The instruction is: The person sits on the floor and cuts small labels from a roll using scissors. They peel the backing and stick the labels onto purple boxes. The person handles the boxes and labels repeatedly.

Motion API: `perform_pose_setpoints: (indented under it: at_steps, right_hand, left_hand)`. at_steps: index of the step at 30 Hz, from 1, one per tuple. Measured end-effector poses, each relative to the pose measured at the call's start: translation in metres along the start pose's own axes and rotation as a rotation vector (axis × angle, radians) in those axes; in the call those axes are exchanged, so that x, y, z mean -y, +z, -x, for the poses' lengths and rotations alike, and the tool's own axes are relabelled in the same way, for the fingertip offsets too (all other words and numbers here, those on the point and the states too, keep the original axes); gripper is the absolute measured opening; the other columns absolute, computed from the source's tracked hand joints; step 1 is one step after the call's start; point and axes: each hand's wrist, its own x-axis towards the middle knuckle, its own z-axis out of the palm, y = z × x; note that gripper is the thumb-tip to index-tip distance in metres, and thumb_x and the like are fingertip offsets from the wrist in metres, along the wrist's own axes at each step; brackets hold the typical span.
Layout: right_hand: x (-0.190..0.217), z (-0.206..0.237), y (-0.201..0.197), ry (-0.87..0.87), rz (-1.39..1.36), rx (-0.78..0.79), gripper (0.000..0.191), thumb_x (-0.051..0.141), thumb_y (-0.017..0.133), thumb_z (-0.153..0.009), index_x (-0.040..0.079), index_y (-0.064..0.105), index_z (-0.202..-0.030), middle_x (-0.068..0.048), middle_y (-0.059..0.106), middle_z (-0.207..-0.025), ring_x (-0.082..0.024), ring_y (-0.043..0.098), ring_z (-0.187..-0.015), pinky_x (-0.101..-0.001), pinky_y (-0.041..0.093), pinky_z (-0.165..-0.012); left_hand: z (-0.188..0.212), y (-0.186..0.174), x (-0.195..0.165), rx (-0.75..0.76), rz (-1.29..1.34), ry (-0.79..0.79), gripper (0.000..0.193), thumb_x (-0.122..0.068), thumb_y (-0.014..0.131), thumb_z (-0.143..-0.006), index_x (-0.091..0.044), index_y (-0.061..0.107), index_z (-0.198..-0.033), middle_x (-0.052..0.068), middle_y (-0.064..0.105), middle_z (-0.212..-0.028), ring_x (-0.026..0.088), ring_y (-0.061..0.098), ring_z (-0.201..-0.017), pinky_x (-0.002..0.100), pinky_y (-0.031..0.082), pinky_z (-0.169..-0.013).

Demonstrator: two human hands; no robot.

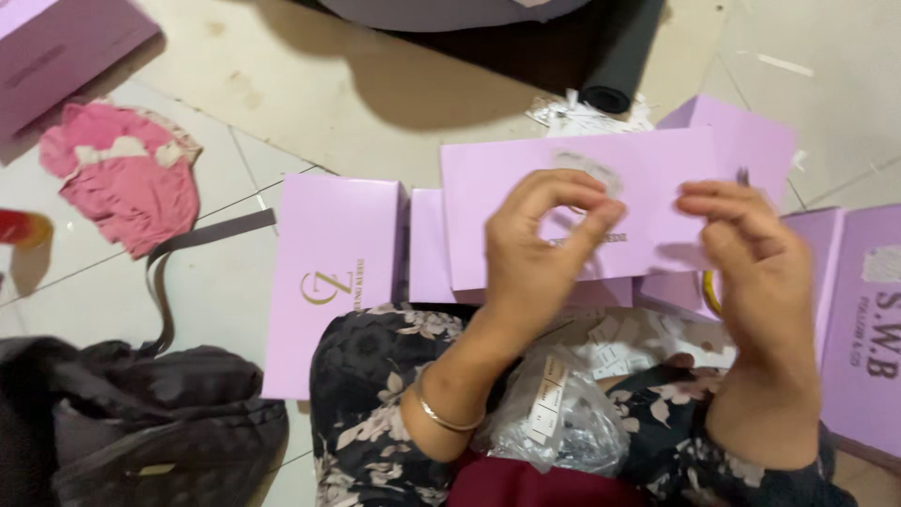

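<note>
My left hand (pixel 540 249) and my right hand (pixel 755 258) are raised in front of a flat lilac box (pixel 648 178) that lies across other lilac boxes. The fingers of each hand are pinched together, and a thin clear strip or small sticker (pixel 591 169) seems to stretch between them above the box; it is blurred and hard to make out. A thin bangle circles my left wrist. A clear plastic bag of small white labels (pixel 563 418) rests in my lap on floral fabric.
More lilac boxes lie at the left (pixel 328 272) and right (pixel 868 329). A dark bag (pixel 141 422) with a grey strap sits lower left. Pink cloth (pixel 127 174) lies on the tiled floor. A black roll (pixel 619 56) lies at the top.
</note>
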Motion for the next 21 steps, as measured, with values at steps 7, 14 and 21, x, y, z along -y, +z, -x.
perform_pose_setpoints:
  at_steps: [7,14,21]
  right_hand:
    - [-0.007,0.004,0.042,-0.007,-0.371,0.073,0.039,0.028,0.065,-0.108,-0.007,0.065,-0.124,-0.011,0.056,-0.14,-0.02,0.054,-0.133,-0.0358,0.041,-0.121]
    - [-0.012,0.006,0.048,0.145,-0.49,-0.016,0.034,0.021,0.062,-0.103,-0.008,0.063,-0.122,-0.012,0.058,-0.142,-0.008,0.045,-0.077,-0.0326,0.046,-0.104]
    - [-0.015,0.002,0.05,0.142,-0.515,-0.014,0.022,0.008,0.061,-0.105,-0.01,0.066,-0.116,-0.012,0.057,-0.136,-0.016,0.06,-0.118,-0.0305,0.049,-0.106]
  left_hand:
    - [-0.002,-0.001,-0.005,0.0,-0.62,0.412,0.015,-0.017,0.082,-0.094,-0.009,0.071,-0.099,0.005,0.068,-0.111,0.023,0.062,-0.11,0.034,0.051,-0.099]
    - [-0.002,0.002,-0.004,0.028,-0.757,0.478,0.017,-0.018,0.084,-0.087,-0.012,0.071,-0.097,0.003,0.065,-0.116,0.026,0.057,-0.122,0.044,0.043,-0.111]
    - [0.001,0.004,0.0,0.062,-0.787,0.432,0.018,-0.022,0.083,-0.086,-0.013,0.071,-0.096,0.002,0.065,-0.118,0.027,0.056,-0.125,0.052,0.039,-0.116]
